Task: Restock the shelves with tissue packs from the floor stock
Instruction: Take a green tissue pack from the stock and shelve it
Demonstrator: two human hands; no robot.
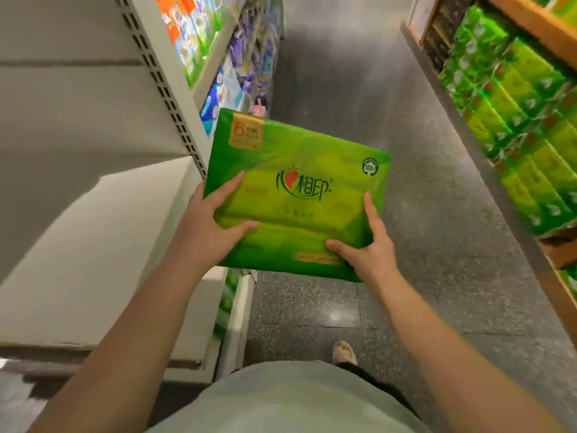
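Aisle shelving (175, 98) is flanking the pack (299, 185), which left hand (206, 226) and right hand (365, 248) are pinching only at its near edge, so the slick wrap is risking slipping.

**Count of things in view**

One green tissue pack (296, 195) at centre, marked with a large "6". Two hands on it: left hand (209, 226) at 9 o'clock of the pack, right hand (365, 245) at 5 o'clock. One shoe (344, 353) at 6 o'clock. One white shelf unit (93, 151) at 9 o'clock, one wooden shelf unit (530, 23) at 2 o'clock. Stacked green packs (512, 101) at 3 o'clock: dozens, too blurred for an exact number. Colourful packs (193, 35) at 11 o'clock: number cannot be told.
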